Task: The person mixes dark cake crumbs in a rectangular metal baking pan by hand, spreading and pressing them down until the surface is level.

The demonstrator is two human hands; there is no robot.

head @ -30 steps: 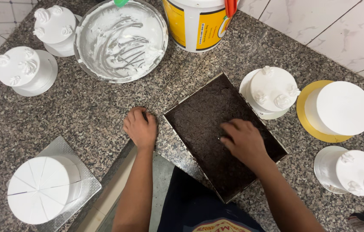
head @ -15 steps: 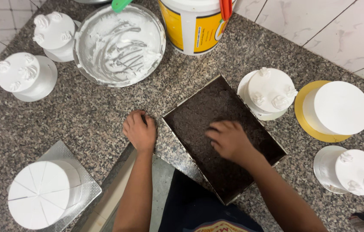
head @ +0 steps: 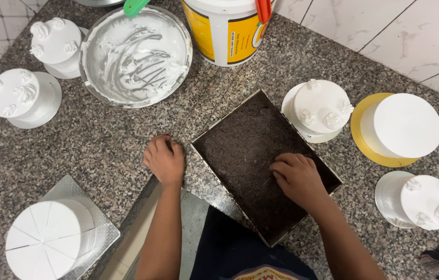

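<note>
Head view
Counter (head: 48, 150): speckled grey granite, polished; its edge runs diagonally below the hands.
Tray (head: 333, 179): square metal tin with thin shiny walls, set cornerwise on the counter near its edge, filled with dark, fine, crumbly crumbs (head: 240, 150).
Right hand (head: 298, 179): inside the tray on its right side, palm down, fingers curled into the crumbs; whether it grips any cannot be told.
Left hand (head: 165, 161): on the bare counter just left of the tray's corner, fingers bent under in a loose fist, holding nothing.
Bowl (head: 134, 54): round metal, smeared with white cream in ridged swirls, beyond the left hand; a green handle (head: 136, 6) sticks out of its far rim.
Bucket (head: 224, 31): yellow and white plastic, cylindrical, just right of the bowl.
Cakes: smooth white cylinders. Two with piped rosettes at far left (head: 15, 93) (head: 53, 39); one with rosettes touching the tray's right wall (head: 323, 106); a plain one on a gold board (head: 406, 124); another with rosettes at lower right (head: 429, 202).
Scored cake (head: 48, 238): white, cut-marked in wedges, on a square silver board, lower left.
</note>
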